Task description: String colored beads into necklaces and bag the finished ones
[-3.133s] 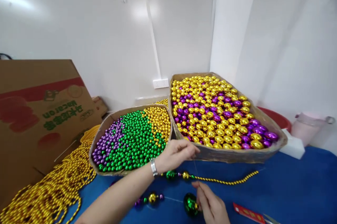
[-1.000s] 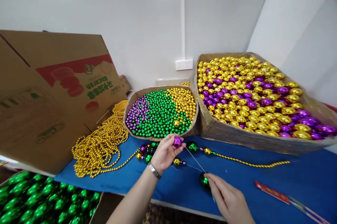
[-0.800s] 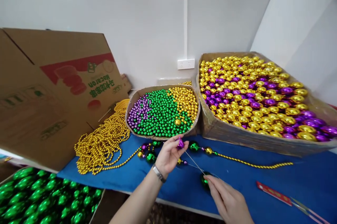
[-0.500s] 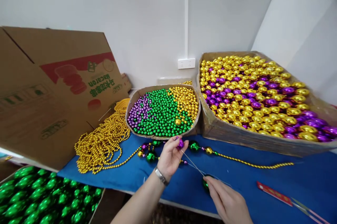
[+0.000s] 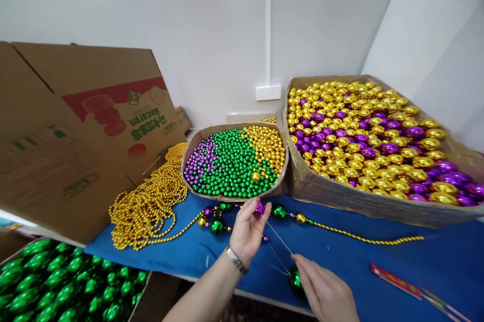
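Observation:
My left hand (image 5: 245, 234), with a metal bracelet at the wrist, pinches a shiny purple bead (image 5: 259, 208) above the blue cloth. A long thin needle (image 5: 278, 236) runs straight from that bead to the closed fingers of my right hand (image 5: 325, 284). Beside those fingers is a large green bead (image 5: 296, 281), partly covered by the hand; a fine thread (image 5: 280, 260) reaches it. Behind my left hand lies a strung necklace with green (image 5: 217, 225), purple and gold beads (image 5: 300, 217), its gold strand stretching right.
A carton tray (image 5: 234, 196) holds small purple, green and gold beads. The larger carton (image 5: 340, 200) at right contains gold and purple beads. Gold bead strands (image 5: 145, 211) lie at left, beside a cardboard box (image 5: 91, 181). Scissors with a red cover (image 5: 395, 280) lie right; green ornaments (image 5: 56, 281) fill a lower box.
The needle and thread crossed before; now the thread hangs lower, apart from the needle. More of the large green bead shows beside my right hand. My left hand keeps the purple bead.

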Available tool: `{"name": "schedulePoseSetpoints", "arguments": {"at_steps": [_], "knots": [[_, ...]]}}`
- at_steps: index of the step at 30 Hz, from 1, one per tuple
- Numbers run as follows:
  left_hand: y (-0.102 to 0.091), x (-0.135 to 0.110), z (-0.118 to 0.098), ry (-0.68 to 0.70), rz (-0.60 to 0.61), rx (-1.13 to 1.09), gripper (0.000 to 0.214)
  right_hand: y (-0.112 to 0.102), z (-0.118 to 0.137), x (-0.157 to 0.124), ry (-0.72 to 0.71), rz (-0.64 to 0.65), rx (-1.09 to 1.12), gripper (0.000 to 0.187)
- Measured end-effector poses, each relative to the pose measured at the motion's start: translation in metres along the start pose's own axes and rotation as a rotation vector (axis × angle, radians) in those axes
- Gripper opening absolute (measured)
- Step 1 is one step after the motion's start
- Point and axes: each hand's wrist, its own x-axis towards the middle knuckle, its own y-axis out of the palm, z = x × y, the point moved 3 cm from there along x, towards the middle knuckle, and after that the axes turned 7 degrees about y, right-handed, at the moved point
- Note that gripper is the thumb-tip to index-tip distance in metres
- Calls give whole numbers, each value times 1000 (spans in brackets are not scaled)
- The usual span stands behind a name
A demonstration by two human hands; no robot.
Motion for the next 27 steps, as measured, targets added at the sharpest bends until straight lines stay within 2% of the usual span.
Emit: {"name": "schedulePoseSetpoints", "arguments": {"at_steps": [4,10,16,19,21,24,26,27], "knots": [[-1,-1,2,1,-28,2,7,-1,-1,-1,-28,-28,-89,37],[4,-14,7,121,96,196,26,-2,1,2,0,4,31,36],[1,-22,18,31,148,257,34,0,1,4,89,2,156,33],[-1,-27,23,60,179,320,35,1,2,6,81,-14,127,34],[-2,-29,25,67,249,404,36,1,1,7,68,-36,101,35],[-1,-19,10,148,389,643,35,-1,-4,8,40,-52,60,37],[-1,-1,-18,353,424,1000,30,-4,-9,7,32,-78,22,37],[-1,11,-35,483,411,1254,27,-5,-12,6,32,-95,6,38]]}}
